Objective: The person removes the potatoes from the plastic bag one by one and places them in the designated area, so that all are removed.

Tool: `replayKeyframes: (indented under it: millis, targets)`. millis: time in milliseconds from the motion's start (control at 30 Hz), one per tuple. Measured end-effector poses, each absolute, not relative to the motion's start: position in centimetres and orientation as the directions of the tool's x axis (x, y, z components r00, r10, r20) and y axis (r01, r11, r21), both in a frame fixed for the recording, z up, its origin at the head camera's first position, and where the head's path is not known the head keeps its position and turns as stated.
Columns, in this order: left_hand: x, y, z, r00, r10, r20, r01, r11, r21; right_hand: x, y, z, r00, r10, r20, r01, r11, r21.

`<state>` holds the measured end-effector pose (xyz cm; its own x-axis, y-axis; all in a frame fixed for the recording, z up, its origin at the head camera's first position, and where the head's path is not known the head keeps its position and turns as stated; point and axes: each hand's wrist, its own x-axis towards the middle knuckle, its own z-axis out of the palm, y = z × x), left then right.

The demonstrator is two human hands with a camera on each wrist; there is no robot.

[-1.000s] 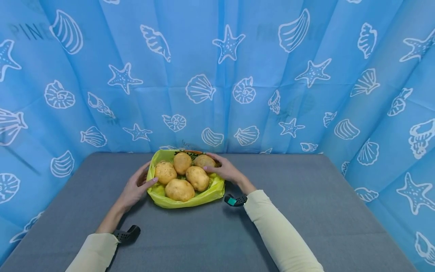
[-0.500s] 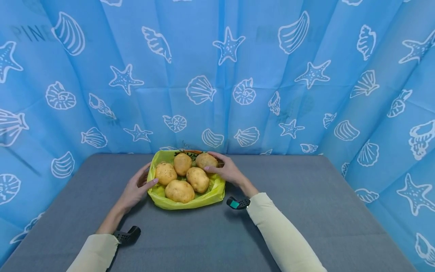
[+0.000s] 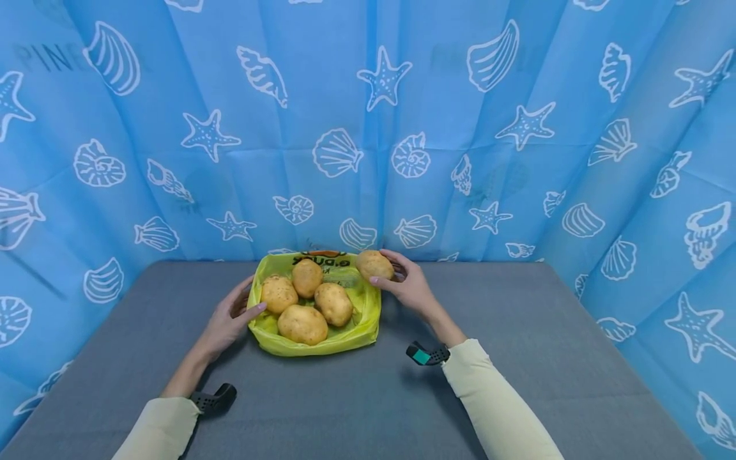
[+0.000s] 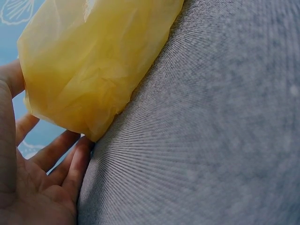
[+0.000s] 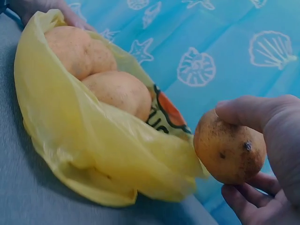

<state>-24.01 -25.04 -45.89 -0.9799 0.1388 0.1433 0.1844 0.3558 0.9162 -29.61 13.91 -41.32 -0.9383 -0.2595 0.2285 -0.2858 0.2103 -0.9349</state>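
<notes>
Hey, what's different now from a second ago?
The right hand has moved to the right, carrying the back-right potato from among the others to the right edge of the yellow bag. More black lettering shows inside the bag now. The left hand stayed at the bag's left side, and the other four potatoes stayed inside.
</notes>
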Motion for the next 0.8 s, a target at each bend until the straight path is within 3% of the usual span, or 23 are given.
replayKeyframes:
  millis: [300, 567, 800]
  targets:
    - [-24.0, -25.0, -45.8, -0.983, 0.130, 0.133, 0.173, 0.372, 0.912, -28.6, 16.6, -42.8, -0.979, -0.050, 0.200, -0.206, 0.201, -0.958]
    - [-23.9, -24.9, -45.8, -0.984, 0.127, 0.126, 0.165, 0.372, 0.913, -28.6, 17.2, -45.1, -0.981, 0.017, 0.191, -0.182, 0.232, -0.956]
    - [-24.1, -24.9, -46.0, -0.984, 0.123, 0.127, 0.166, 0.385, 0.908, -28.6, 16.6, -46.2, -0.961, 0.038, 0.273, -0.253, 0.277, -0.927]
